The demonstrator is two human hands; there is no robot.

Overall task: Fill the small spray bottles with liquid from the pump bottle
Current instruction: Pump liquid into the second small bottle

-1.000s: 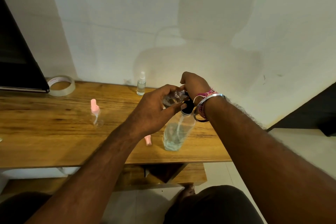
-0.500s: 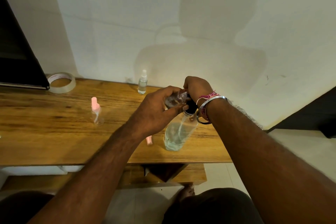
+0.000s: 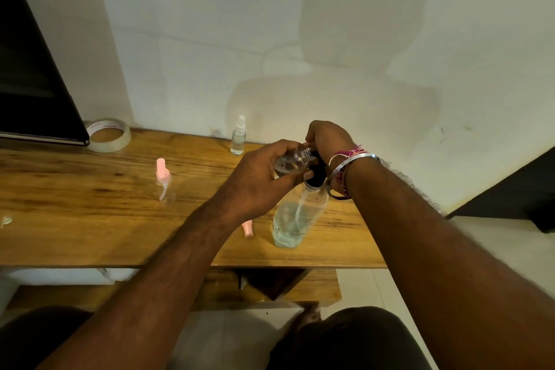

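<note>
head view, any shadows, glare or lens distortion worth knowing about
Head view: broad soft shadows of the person fall on the white wall; the wide-angle lens bows the wooden table edge and stretches the forearms; the clear pump bottle shows only faint glints; no harsh glare.

The right hand (image 3: pixel 326 141) and left hand (image 3: pixel 264 180) shifted slightly rightward with the small spray bottle (image 3: pixel 292 161) over the pump bottle (image 3: pixel 295 219).

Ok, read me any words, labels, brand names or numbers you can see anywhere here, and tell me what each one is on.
Tape roll: pink print on the inner core, too blurred to read.
Pump bottle: no label in view.
Small spray bottles, white-topped, pink-topped and the one held in the left hand: no print in view.
So nothing here can be read.
</note>
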